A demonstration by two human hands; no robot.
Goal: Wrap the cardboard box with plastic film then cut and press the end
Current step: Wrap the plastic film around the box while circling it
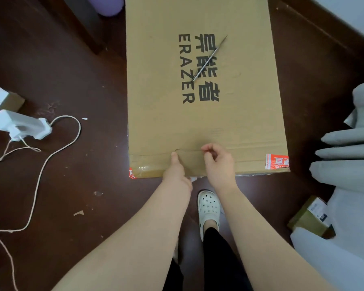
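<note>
On the dark floor (82,70), cardboard box (229,114): lying flat, printed face up, thin metal tool (210,58) resting across the lettering.
Left hand (176,171): at the box's near edge, thumb down on the taped strip (151,162); fingers hidden, grip can't be told.
Right hand (219,162): just beside it, fingers curled tight, thumb meeting forefinger.

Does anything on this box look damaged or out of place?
A thin metal tool lies loose and slanted across the print on the cardboard box; wrapping could trap it. Torn red tape sits at the near right corner.
</note>
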